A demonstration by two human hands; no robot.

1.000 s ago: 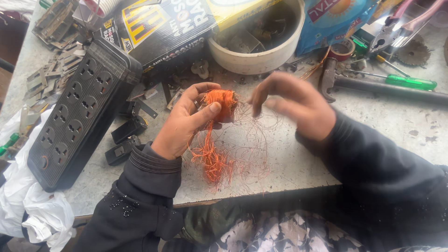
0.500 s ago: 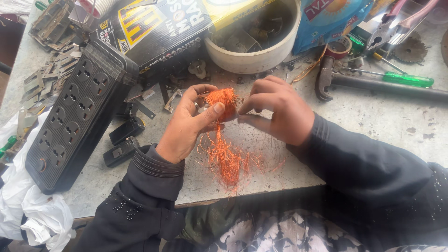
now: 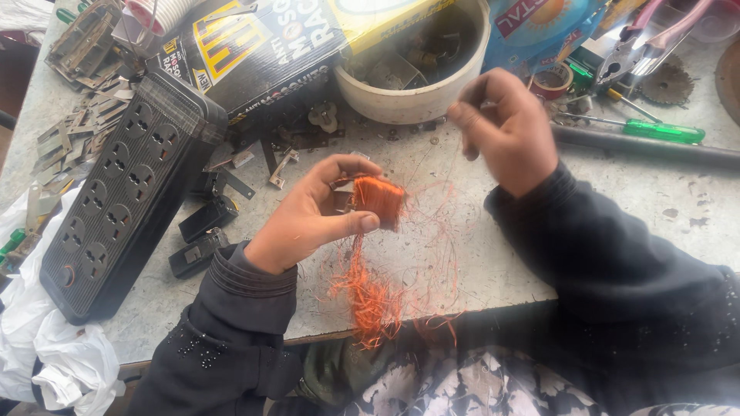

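The left hand (image 3: 312, 216) has its grip clenched on an orange copper wire coil (image 3: 378, 202), thumb beneath, above the tabletop (image 3: 617, 208). The right hand (image 3: 509, 127), raised near the white bowl (image 3: 416, 100), pinches a thin strand drawn off the coil; loose wire (image 3: 370, 296) hangs below.

Your left hand (image 3: 308, 219) grips an orange copper-coloured coil (image 3: 378, 200), and loose wire (image 3: 370, 296) of the same bright orange trails below it. Your sleeves (image 3: 231, 339) are black, the left cuff dotted with small dark beads. Under them your lap cloth (image 3: 462, 389) shows a pale floral print on grey. The power strip (image 3: 123, 192) is black. The bowl (image 3: 416, 96) is cream-white. The box (image 3: 254, 42) is black with yellow panels. The screwdriver (image 3: 663, 131) has a green handle. The plastic bag (image 3: 46, 354) is white. The table (image 3: 617, 200) is speckled grey.
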